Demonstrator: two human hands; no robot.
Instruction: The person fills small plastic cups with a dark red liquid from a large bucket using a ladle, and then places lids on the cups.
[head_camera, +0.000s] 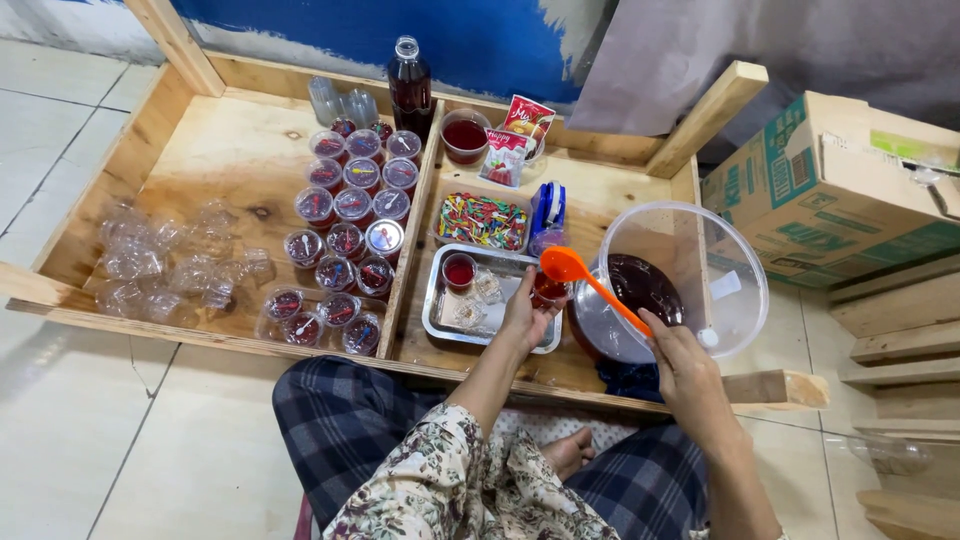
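My right hand (682, 368) grips the handle of an orange ladle (585, 280), whose scoop hovers over a small clear cup (547, 291) of dark red liquid. My left hand (525, 315) holds that cup at the right edge of a metal tray (437, 305). On the tray stands another cup of red liquid (460, 270) beside empty clear cups. A large clear bowl (700, 270) with dark red liquid is tilted just right of the ladle.
Several filled, lidded cups (350, 205) stand in rows in the wooden crate (215, 150), with empty cups (170, 265) to the left. A dark bottle (409, 85), a box of coloured spoons (483, 221), packets (515, 140) and a cardboard box (830, 190) surround.
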